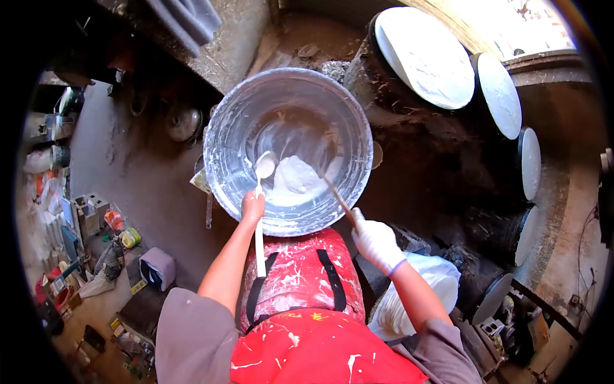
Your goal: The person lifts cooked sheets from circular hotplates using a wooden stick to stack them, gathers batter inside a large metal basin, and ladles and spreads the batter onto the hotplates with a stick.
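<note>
A large metal tub smeared with white stands before my red, white-spattered apron. Inside it, near the front, lies a mound of white paste. My left hand, bare, is closed around the long pale handle of a ladle, whose bowl is over the tub beside the mound. In a white glove, my right hand grips a brown wooden stick at the tub's right rim. The stick slants in toward the mound; I cannot make out its far end.
Several dark drums with white tops curve along the right side. A white plastic bag sits by my right arm. On the left floor are a grey-purple container and mixed clutter. Grey cloth hangs at the upper left.
</note>
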### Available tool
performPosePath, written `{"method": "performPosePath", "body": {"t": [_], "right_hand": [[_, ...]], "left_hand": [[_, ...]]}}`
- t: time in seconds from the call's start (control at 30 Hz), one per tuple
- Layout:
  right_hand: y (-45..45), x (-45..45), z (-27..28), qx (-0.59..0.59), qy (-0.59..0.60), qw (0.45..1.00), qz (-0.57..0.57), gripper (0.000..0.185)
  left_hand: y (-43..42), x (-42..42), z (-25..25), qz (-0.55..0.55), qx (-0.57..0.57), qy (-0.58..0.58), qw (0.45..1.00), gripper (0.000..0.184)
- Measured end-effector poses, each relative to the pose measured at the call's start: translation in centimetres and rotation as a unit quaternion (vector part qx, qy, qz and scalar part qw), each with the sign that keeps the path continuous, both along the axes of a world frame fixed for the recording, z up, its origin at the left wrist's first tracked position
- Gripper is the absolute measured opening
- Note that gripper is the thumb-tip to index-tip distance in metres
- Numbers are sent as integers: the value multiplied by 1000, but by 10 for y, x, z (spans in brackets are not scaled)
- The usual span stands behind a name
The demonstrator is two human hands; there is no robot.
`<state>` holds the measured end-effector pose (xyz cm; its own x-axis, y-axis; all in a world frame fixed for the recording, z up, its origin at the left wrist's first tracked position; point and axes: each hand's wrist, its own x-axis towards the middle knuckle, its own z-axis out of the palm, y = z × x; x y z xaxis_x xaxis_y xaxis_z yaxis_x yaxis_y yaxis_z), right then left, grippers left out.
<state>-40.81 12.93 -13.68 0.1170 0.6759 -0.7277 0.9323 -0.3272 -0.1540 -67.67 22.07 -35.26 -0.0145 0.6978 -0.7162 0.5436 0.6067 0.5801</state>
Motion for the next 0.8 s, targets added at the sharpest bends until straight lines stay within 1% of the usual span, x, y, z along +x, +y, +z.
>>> {"method": "performPosePath", "body": {"t": [0.03, 0.07, 0.13, 0.17, 0.2, 0.23, 0.27, 0.3, 0.33, 0.37, 0.4, 0.43, 0.47, 0.5, 0.53, 0.57, 0.6, 0.67, 0.7, 0.73, 0.8], "right_hand": [[-1, 8, -25, 10, 32, 999, 19, 40], [-4, 11, -49, 17, 63, 997, 36, 37], [-2, 1, -78, 54, 125, 989, 64, 31], [-6, 5, -82, 110, 177, 977, 41, 32], [-4, 13, -71, 109, 181, 976, 43, 32], [-3, 26, -49, 112, 178, 978, 5, 31], [-3, 40, -37, 116, 171, 978, -32, 30], [-7, 53, -36, 107, 172, 978, -44, 33], [-8, 57, -39, 125, 151, 980, -35, 35], [-5, 55, -42, 89, 139, 986, -39, 34], [4, 48, -43, 54, 126, 990, -42, 33], [3, 41, -58, 50, 132, 990, -14, 31], [2, 29, -76, 46, 138, 989, -14, 28], [1, 22, -79, 101, 172, 980, -1, 27], [3, 15, -68, 153, 207, 966, 11, 27], [5, 17, -54, 97, 212, 971, -45, 29], [-1, 26, -41, 99, 214, 968, -82, 31], [-4, 42, -27, 69, 200, 965, -152, 34], [-5, 46, -31, 71, 156, 974, -148, 34], [-5, 43, -37, 72, 150, 974, -152, 34], [1, 29, -53, 74, 114, 983, -126, 33]], "left_hand": [[0, 9, -4, -17, 18, 95, 995, 22], [-3, 28, 3, 18, -20, 119, 992, 23], [-11, 49, -8, -13, -85, 101, 991, 21], [-16, 54, -9, -9, -85, 104, 991, 21], [-20, 57, -2, 45, -59, 45, 996, 20], [-23, 61, 8, 97, -33, -16, 995, 20], [-20, 63, 17, 100, -34, -16, 994, 20], [-14, 62, 32, 81, 15, 27, 996, 20], [-10, 57, 39, 59, 61, 72, 994, 20], [-7, 49, 24, 24, 61, 127, 990, 23], [-7, 52, 8, 25, 62, 127, 990, 23], [-10, 54, -3, 10, 28, 164, 986, 24], [-11, 55, -13, -8, -4, 200, 980, 26], [-9, 65, -12, -30, -49, 177, 983, 27], [-15, 68, -21, 15, -52, 121, 991, 25], [-21, 62, -27, 59, -42, 55, 996, 21], [-23, 58, -25, 103, -30, -11, 994, 18], [-13, 45, 3, 88, 23, 16, 996, 22], [-8, 36, 2, 47, 48, 61, 996, 21], [0, 29, 0, 21, 45, 86, 995, 22], [10, 29, -14, 21, 18, 129, 991, 21]]}}
